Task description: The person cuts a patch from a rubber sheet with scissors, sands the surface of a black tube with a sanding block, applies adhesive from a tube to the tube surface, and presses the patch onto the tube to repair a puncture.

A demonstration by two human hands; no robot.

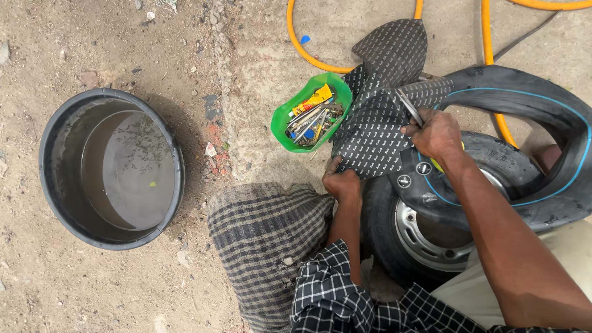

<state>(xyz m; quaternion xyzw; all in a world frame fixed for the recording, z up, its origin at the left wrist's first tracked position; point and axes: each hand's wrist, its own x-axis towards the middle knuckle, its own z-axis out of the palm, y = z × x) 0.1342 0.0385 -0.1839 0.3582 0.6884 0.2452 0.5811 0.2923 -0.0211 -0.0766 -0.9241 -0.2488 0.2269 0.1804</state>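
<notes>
My left hand (341,183) grips the near edge of a black patterned rubber sheet (377,120) and holds it taut. My right hand (435,132) rests on the sheet's right side and holds metal scissors (409,106), whose blades lie against the rubber. A black inner tube with a blue line (542,105) loops over a small wheel with a black tyre (385,231) and grey steel rim (425,237), beside my right forearm.
A green plastic tray (285,120) of tools and small tubes sits left of the sheet. A black tub (52,197) with murky water stands on the dirt at left. An orange hose (308,52) curves across the concrete at top. My checked cloth (265,234) covers my knee.
</notes>
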